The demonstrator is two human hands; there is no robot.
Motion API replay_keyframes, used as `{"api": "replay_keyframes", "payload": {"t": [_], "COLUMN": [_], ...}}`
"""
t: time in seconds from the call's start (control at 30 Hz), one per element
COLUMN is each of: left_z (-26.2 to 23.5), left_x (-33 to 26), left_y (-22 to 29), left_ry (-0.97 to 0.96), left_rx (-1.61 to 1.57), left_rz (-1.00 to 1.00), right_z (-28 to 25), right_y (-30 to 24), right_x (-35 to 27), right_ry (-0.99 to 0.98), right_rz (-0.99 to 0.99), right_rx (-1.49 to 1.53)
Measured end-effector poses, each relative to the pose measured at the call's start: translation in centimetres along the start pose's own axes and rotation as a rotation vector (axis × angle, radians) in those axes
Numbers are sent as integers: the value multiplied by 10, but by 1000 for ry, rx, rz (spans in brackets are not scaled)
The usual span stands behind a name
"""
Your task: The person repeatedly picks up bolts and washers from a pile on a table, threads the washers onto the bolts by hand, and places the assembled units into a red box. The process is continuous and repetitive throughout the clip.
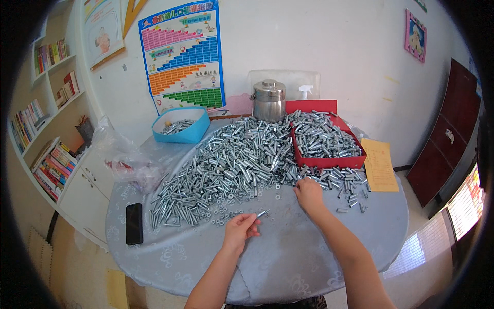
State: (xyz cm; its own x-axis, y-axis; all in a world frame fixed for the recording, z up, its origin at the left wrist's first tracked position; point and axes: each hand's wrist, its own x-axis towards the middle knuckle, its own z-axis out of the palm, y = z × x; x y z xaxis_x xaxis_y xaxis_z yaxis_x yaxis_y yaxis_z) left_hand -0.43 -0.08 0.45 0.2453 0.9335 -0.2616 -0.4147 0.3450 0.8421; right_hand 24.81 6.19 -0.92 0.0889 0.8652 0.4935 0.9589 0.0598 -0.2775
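A large heap of silvery metal bolts, tubular sleeves, nuts and washers (226, 159) covers the middle of the round table. My left hand (240, 232) is in front of the heap, thumb and fingers closed on a metal bolt (262, 213) that points out to the right. My right hand (309, 193) is at the heap's front right edge, just below the red box (329, 162). Its fingers are bent together among the sleeves; whether a part is between them is hidden. Small loose washers (278, 197) lie between the two hands.
Full of metal sleeves, the red box stands at the right; a yellow paper (381, 165) lies beside it. A light blue bin (180, 135), a steel pot (269, 100) and a spray bottle (305, 92) are at the back. A black phone (134, 223) and plastic bags (134, 159) lie left.
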Motion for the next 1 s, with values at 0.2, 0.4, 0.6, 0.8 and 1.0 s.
{"api": "replay_keyframes", "payload": {"t": [0.2,0.4,0.6,0.8,1.0], "left_z": [1,1,0,-6,-8], "left_x": [0,-1,2,6,6], "left_y": [0,-3,-6,-9,-9], "left_ry": [-4,-34,-43,-84,-98], "left_rx": [13,44,-1,-59,-94], "left_rz": [2,-1,-37,-90,-137], "right_z": [-17,-52,-43,-37,-50], "right_y": [-5,-40,-60,-59,-65], "right_x": [-6,-29,-47,-51,-50], "right_ry": [-185,-237,-481,-456,-405], "right_rz": [63,31,59,-50,-120], "right_rx": [46,503,1169,1152,1064]}}
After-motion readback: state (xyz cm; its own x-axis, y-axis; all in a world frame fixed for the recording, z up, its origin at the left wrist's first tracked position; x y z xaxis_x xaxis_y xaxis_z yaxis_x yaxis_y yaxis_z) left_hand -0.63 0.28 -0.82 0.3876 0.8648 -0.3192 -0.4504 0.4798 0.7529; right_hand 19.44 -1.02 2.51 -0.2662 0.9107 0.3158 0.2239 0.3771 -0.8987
